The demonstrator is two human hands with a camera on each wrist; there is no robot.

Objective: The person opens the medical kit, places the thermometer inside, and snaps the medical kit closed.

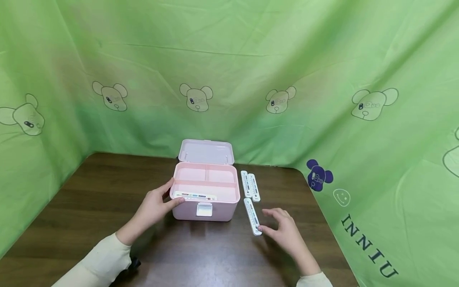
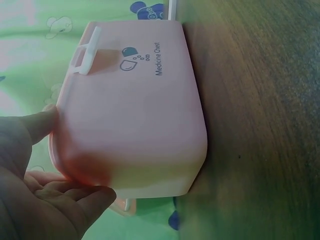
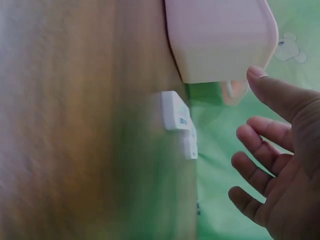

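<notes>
A pink medicine chest (image 1: 221, 210) stands with its lid (image 1: 206, 152) swung back, showing a divided pink tray (image 1: 191, 173). My left hand (image 1: 155, 206) grips its front left corner, the thumb on the front rim and the fingers at the side. "Medicine Chest" is printed on the front in the left wrist view. One white thermometer-like strip (image 1: 195, 196) with a coloured scale lies in the tray's front compartment. To the right of the chest, my right hand (image 1: 283, 231) hovers with spread fingers beside the nearest similar strip (image 1: 252, 216); in the right wrist view nothing is in its grasp.
Two more white strips (image 1: 250, 186) lie side by side beyond the nearest one, close to the chest's right side. A white latch (image 1: 204, 209) hangs on the chest's front. Green printed cloth (image 1: 233, 59) encloses the brown wooden table (image 1: 201, 255) behind and at the sides.
</notes>
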